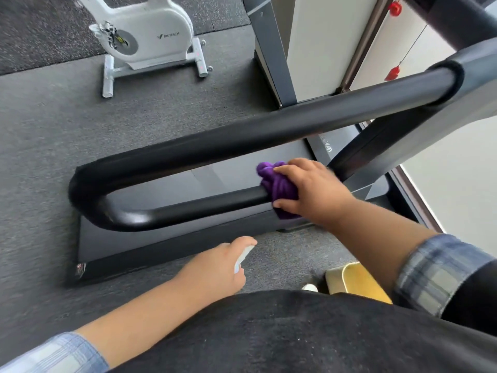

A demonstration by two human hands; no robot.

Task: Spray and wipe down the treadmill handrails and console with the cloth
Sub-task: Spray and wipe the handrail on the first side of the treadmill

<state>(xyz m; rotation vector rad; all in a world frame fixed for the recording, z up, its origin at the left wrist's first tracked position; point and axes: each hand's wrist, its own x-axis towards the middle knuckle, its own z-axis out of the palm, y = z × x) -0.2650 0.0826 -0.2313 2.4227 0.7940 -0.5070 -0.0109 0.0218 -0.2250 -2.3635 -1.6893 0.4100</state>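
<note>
Handrail wiping was underway: right hand fingers clenched the purple cloth around it, left hand gripped a spray bottle; console likely remained.

The cloth is purple, the handrail black, the floor speckled dark grey, the bike white, the sleeves blue-grey plaid, the clips red, and the box yellow with a cream rim.
</note>
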